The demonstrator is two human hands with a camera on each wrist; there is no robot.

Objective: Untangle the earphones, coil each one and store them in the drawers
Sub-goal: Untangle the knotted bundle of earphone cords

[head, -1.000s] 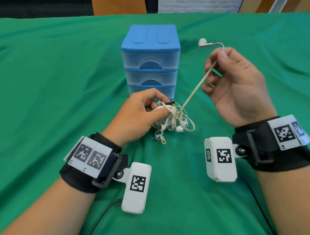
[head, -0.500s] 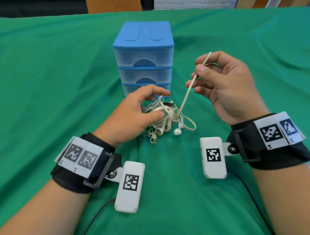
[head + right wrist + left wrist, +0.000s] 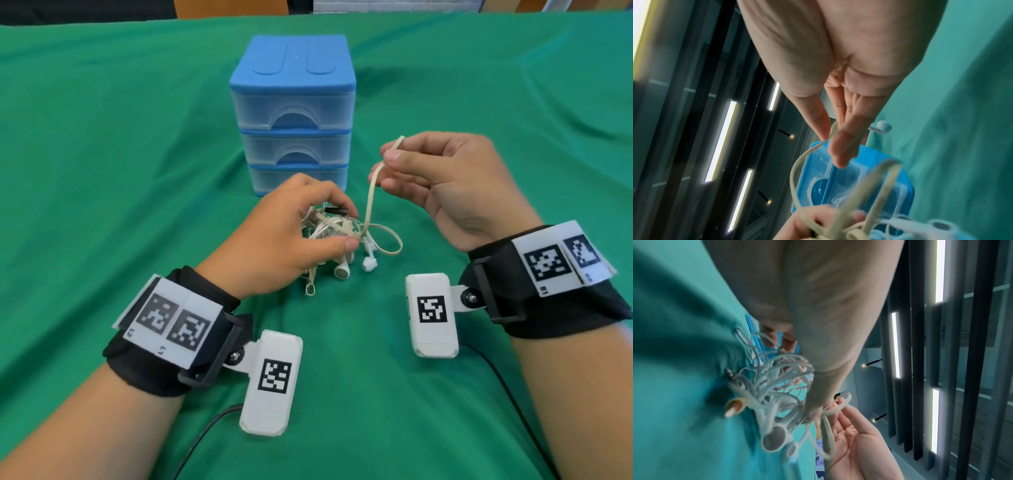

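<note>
A tangle of white and cream earphones (image 3: 337, 236) (image 3: 774, 391) lies on the green cloth in front of a blue drawer unit (image 3: 293, 113) (image 3: 857, 183). My left hand (image 3: 291, 229) grips the tangle from above, thumb and fingers curled round it. My right hand (image 3: 442, 178) (image 3: 830, 138) pinches a flat cream cable (image 3: 370, 195) (image 3: 797, 164) that rises from the tangle. An earbud (image 3: 882, 126) at the cable's free end hangs behind my right hand. All three drawers are shut.
The green cloth (image 3: 120, 171) covers the whole table. Black leads trail from both wrist cameras toward the near edge. A wooden panel and a dark strip lie beyond the table's far edge.
My right hand has come down and nearer with the flat cable, which now sags instead of being taut. The earbud end has dropped behind that hand. My left hand stays on the tangle.
</note>
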